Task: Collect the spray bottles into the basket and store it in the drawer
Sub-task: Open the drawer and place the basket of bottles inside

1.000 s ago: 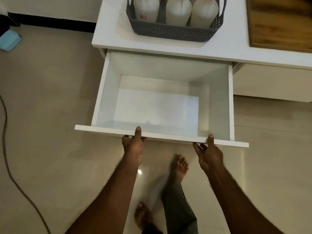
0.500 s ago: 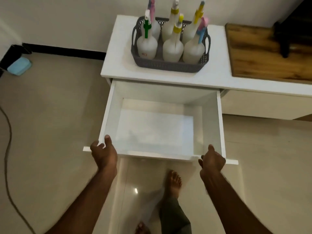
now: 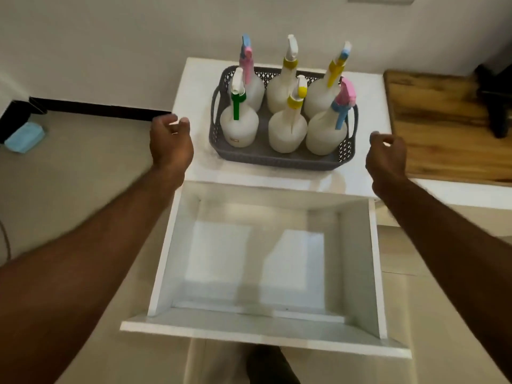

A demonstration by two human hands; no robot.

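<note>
A grey perforated basket (image 3: 279, 160) stands on the white cabinet top (image 3: 199, 106). Several white spray bottles stand upright in it, among them one with a green nozzle (image 3: 239, 126) at front left and one with a pink and blue nozzle (image 3: 327, 131) at front right. Below, the white drawer (image 3: 263, 328) is pulled fully out and holds nothing. My left hand (image 3: 171, 144) hovers left of the basket, fingers loosely curled, holding nothing. My right hand (image 3: 385, 157) hovers right of the basket in the same way. Neither hand touches the basket.
A wooden board (image 3: 443, 123) lies on the counter right of the basket, with a dark object (image 3: 496, 101) at its far end. A light blue item (image 3: 25, 137) lies on the floor at the left by the wall. Tiled floor surrounds the drawer.
Both hands have let go of the drawer's front edge and risen to either side of the basket. The view has tilted up toward the cabinet top.
</note>
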